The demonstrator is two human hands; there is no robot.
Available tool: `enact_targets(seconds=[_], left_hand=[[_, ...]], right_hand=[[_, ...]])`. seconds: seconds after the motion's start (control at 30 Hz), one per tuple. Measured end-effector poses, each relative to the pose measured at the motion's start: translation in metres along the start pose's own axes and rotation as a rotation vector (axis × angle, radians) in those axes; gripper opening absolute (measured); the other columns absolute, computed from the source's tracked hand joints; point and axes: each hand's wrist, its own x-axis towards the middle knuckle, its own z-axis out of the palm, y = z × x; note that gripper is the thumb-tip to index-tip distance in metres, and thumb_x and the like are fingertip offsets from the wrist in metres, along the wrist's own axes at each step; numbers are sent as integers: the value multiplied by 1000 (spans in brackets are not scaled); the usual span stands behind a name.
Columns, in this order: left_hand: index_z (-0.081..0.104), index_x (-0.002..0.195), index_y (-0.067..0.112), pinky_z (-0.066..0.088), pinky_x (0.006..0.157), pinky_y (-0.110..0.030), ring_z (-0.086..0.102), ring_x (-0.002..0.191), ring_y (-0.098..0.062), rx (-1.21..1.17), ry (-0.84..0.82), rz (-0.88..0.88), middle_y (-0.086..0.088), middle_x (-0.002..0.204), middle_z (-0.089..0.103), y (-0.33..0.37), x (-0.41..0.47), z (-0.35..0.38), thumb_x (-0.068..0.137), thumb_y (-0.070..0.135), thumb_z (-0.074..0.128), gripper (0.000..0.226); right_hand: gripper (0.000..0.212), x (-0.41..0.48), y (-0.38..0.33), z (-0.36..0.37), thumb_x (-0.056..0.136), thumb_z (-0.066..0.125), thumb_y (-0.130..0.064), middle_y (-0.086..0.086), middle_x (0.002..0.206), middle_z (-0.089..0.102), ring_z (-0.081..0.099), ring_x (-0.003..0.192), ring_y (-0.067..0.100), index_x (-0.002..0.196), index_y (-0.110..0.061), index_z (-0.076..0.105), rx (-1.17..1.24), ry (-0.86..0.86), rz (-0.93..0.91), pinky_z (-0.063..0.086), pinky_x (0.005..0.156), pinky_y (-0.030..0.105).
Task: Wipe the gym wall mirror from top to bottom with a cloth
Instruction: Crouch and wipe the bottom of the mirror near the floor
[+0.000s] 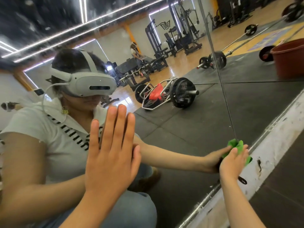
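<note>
The gym wall mirror [189, 129] fills most of the view, tilted, and shows my crouched reflection. My left hand [111, 153] lies flat against the glass with its fingers straight and together, holding nothing. My right hand [233, 163] presses a bunched green cloth [236, 146] against the glass near the mirror's bottom edge, close to a vertical seam between panels. The cloth is partly hidden under my fingers and its reflection meets it in the glass.
A white scuffed ledge [271, 145] and metal trim run below the mirror. A red bucket [289, 58] stands on the dark mat at the upper right. Reflected in the glass: a trap bar with plates [166, 93], barbells, weight machines and another person far off.
</note>
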Motion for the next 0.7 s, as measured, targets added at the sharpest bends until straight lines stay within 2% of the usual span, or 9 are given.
enact_targets(seconds=[0.13, 0.2, 0.3, 0.37, 0.47, 0.57, 0.63, 0.7], left_hand=[[19, 157, 1, 3, 124, -54, 6, 154, -34, 5, -5, 5, -20, 166, 11, 0, 1, -1, 98, 32, 35, 69], [19, 157, 0, 2, 124, -54, 6, 154, -35, 5, -10, 5, -20, 166, 10, 1, 1, -2, 99, 32, 34, 69], [18, 158, 1, 3, 124, -54, 7, 154, -35, 5, -14, 1, -21, 166, 10, 1, 2, -2, 99, 32, 33, 69], [17, 158, 1, 4, 124, -55, 7, 154, -35, 5, -17, 0, -20, 166, 10, 1, 2, -3, 99, 32, 34, 69], [17, 158, 2, 5, 124, -55, 7, 154, -35, -3, -29, 0, -20, 166, 9, 0, 0, -4, 99, 33, 34, 69], [18, 158, 1, 5, 124, -55, 8, 154, -35, -36, -7, -1, -20, 166, 10, -1, 0, -4, 99, 32, 34, 68], [18, 158, 1, 5, 124, -55, 8, 154, -35, -36, -3, 4, -20, 166, 10, 0, 1, -2, 99, 31, 33, 68], [16, 158, 2, 5, 124, -55, 7, 154, -35, -39, -8, 3, -20, 166, 10, 1, 1, -2, 100, 32, 32, 68]], right_hand=[[50, -16, -31, 8, 107, 26, -16, 13, 164, 13, 9, 152, 22, 155, -2, 16, 79, 56, 16, -1, 119, 26], [54, -37, -63, 16, 105, 25, -22, 14, 163, 15, 11, 152, 23, 154, -1, 19, 109, 75, -53, 0, 118, 24], [59, -80, -131, 33, 98, 25, -24, 17, 161, 21, 15, 150, 25, 151, 1, 27, 195, 43, -366, 4, 118, 27], [57, -98, -159, 42, 99, 26, -21, 13, 162, 18, 8, 149, 18, 152, -2, 26, 192, -29, -549, 0, 119, 23], [54, -96, -156, 37, 101, 27, -18, 0, 162, 16, 7, 151, 12, 154, -7, 24, 226, -90, -576, -1, 118, 14], [53, -96, -146, 25, 103, 27, -19, -11, 161, 15, 6, 149, -1, 155, -13, 23, 285, -173, -561, 2, 117, 10], [52, -97, -146, 21, 103, 29, -21, -11, 161, 18, 7, 148, -5, 155, -14, 25, 311, -211, -538, 5, 117, 10], [52, -95, -145, 15, 103, 31, -23, -11, 161, 20, 9, 149, -3, 154, -15, 27, 302, -203, -561, 7, 120, 17]])
